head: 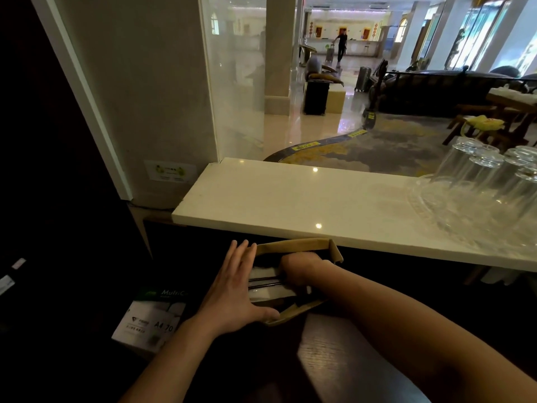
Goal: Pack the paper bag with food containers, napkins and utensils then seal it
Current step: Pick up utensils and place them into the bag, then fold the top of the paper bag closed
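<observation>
Here, bag: the brown paper bag point(302, 248) is standing open on the dark lower bench, just under the edge of the white stone bench point(290, 199), with both hands at its mouth.
Left hand: the left hand point(232, 295) is lying flat and spread against the bag's near-left side; its fingers point(241, 251) are reaching up to the rim, the thumb is pressing along the near edge, and it is steadying the wall rather than gripping anything.
Right hand: the right hand point(299, 266) is plunging into the mouth, knuckles up; its fingers are hidden inside, so whether they are closed on anything cannot be told.
Contents: just beside the right hand, white napkin-like material point(264, 271) and thin dark sticks, probably utensils point(264, 282), are lying inside the bag.
Surroundings: a ream of A4 paper point(151, 315) is sitting left of the left hand, and upturned clear drinking glasses point(479, 181) are standing well apart on the stone bench to the right.
Handling: the bag is likely behaving as light, thin and easily creased, its walls folding under pressure, so it is asking for a flat palm on the side and a pinch at the folded top rim.
Progress: packing is seemingly nearing its end; sealing is not yet done.
</observation>
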The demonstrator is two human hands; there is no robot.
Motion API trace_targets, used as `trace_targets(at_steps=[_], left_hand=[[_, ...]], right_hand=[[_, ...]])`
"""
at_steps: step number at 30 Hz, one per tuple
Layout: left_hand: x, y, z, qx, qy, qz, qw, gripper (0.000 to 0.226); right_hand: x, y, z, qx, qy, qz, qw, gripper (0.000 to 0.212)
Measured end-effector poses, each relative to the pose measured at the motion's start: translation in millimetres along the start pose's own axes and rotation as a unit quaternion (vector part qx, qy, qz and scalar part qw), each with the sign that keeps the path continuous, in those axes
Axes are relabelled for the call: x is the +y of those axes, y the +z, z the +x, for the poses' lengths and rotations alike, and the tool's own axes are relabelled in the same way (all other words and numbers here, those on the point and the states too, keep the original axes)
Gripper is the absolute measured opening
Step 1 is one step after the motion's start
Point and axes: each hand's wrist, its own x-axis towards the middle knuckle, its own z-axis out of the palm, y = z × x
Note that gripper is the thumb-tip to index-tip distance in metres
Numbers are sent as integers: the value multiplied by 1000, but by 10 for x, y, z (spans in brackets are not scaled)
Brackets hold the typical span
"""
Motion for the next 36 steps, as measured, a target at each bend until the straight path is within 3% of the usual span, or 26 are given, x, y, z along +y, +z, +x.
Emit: trace_targets(at_steps=[8,14,19,22,25,27,28,30,33,36], left_hand=[[-17,13,24,1,5,1,1000,135],[-49,-1,25,7,10,4,1000,133],[-63,-10,-19,24,10,-31,999,117],[-94,-27,-89,50,12,-69,996,114],[-216,3,-222,76,-18,-111,991,122],[-329,78,-319,82,-61,-132,986,130],[-378,130,-355,79,-84,-148,982,133],[-442,245,-375,69,-120,-173,975,135],[-437,371,-239,63,-149,-219,962,127],[-354,406,-44,78,-164,-312,933,119]], right_hand=[[-45,59,-3,91,-12,6,996,4],[-91,32,-157,113,-47,-6,992,15],[-82,-8,-613,199,-107,63,972,31],[14,86,-1052,305,-104,174,930,31],[193,336,-1445,443,-33,306,842,26],[292,552,-1577,479,50,395,782,28],[335,651,-1587,472,92,432,763,32],[426,820,-1524,413,130,485,760,40],[509,907,-1303,274,103,545,785,86],[530,837,-994,235,72,552,796,117]])
